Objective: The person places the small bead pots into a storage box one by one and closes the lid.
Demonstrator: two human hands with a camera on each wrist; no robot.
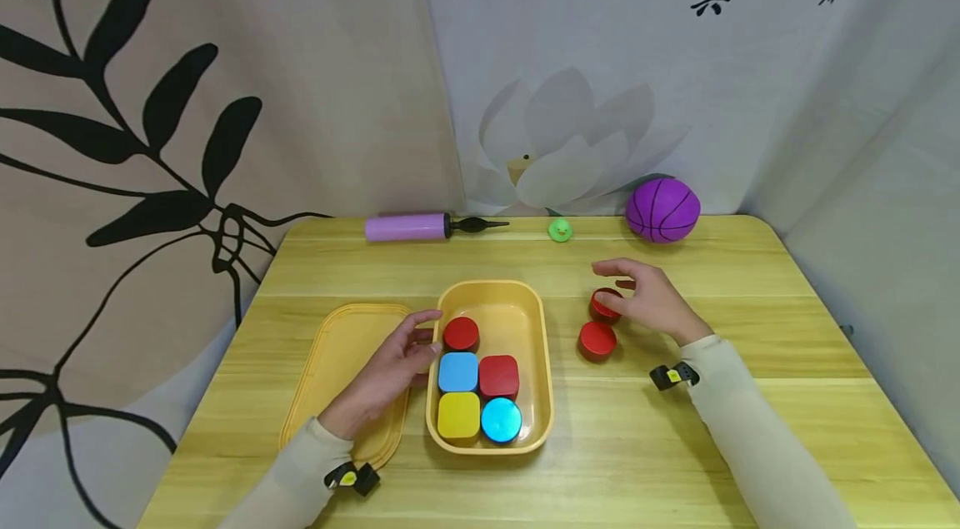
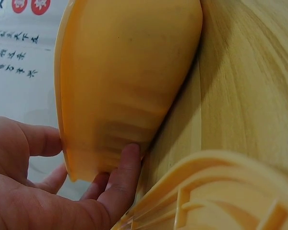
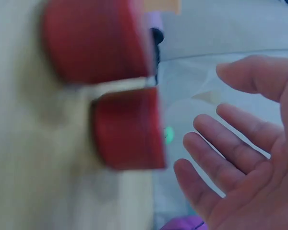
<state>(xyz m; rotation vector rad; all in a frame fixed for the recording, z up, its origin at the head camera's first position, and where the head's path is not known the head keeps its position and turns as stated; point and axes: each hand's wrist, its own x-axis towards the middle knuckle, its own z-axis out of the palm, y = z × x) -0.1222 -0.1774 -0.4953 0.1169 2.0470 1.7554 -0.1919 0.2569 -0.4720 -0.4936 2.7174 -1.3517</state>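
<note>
My left hand [image 1: 390,371] is at the left side of a yellow plastic box [image 1: 549,396]; its thumb is at the rim and other fingertips touch the outer wall [image 2: 129,57]. Inside the box are a red round block [image 1: 461,332], a blue square block [image 1: 458,372], a red square block [image 1: 498,376], a yellow square block [image 1: 459,415] and a blue round block [image 1: 501,419]. To the right, my right hand [image 1: 648,300] hovers by a red round block [image 1: 604,308], fingers spread and apart from it in the right wrist view. Another red round block [image 1: 597,341] stands nearer me.
A yellow lid [image 1: 345,346] lies left of the box, partly beneath my left forearm. Along the table's back edge are a purple hand pump [image 1: 408,227], a small green ball-like toy [image 1: 560,230] and a purple ball [image 1: 663,210]. A curtain hangs behind them.
</note>
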